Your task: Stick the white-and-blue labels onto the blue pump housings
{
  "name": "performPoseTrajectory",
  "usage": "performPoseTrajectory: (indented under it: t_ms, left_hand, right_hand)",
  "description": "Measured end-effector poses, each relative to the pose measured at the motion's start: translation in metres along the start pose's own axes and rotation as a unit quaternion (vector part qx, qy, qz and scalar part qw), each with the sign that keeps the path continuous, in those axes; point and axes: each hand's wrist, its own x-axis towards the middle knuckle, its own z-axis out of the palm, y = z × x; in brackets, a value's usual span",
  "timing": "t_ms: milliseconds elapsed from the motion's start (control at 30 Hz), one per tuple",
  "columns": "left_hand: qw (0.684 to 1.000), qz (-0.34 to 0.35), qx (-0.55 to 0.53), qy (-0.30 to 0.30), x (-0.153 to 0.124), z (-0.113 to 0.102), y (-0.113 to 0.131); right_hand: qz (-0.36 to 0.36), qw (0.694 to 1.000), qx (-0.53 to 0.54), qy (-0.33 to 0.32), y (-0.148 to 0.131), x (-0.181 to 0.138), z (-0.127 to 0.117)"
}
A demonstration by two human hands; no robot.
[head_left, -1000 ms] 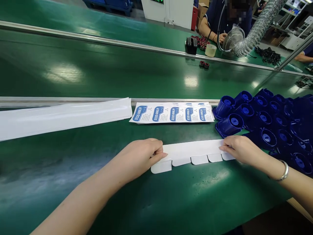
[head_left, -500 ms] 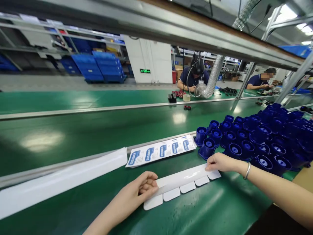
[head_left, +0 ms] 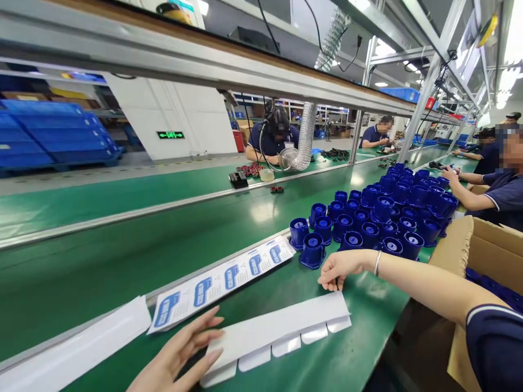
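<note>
A white strip of label backing [head_left: 278, 326] with several tabs along its near edge lies on the green bench [head_left: 351, 359]. My left hand [head_left: 180, 354] rests at the strip's left end, fingers stretched out and spread, fingertips touching it. My right hand [head_left: 341, 267], a bracelet on its wrist, hovers just beyond the strip's far right corner with fingers loosely bent and nothing visible in them. It is close to the nearest blue plastic cap [head_left: 312, 250]. A sheet of blue-and-white labels [head_left: 223, 280] lies behind the strip.
Many blue plastic caps [head_left: 388, 212] crowd the bench to the right. An open cardboard box [head_left: 486, 256] stands at my right. A long white strip [head_left: 73, 348] lies far left. The green conveyor [head_left: 122, 239] runs behind. A co-worker [head_left: 498, 190] sits at right; others work across under a duct hose [head_left: 306, 136].
The view has swung up and to the right. My right hand has let go of the strip's right end and lifted off. My left hand's pinch has opened into spread fingers.
</note>
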Motion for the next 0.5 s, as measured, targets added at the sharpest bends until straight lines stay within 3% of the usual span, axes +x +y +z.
performPoseTrajectory:
  t_ms: [200, 333, 500]
  left_hand:
    - [0.999, -0.002, 0.014, -0.043, -0.018, 0.013, 0.033]
    - [0.998, 0.012, 0.045, -0.048, -0.023, 0.019, 0.045]
    - [0.998, 0.013, 0.026, -0.057, -0.027, 0.021, 0.047]
  right_hand:
    - [-0.088, 0.986, -0.137, 0.04, -0.031, -0.009, 0.05]
    - [-0.182, 0.931, -0.31, 0.054, -0.04, -0.002, 0.081]
    - [-0.18, 0.934, -0.308, 0.032, -0.039, 0.014, 0.085]
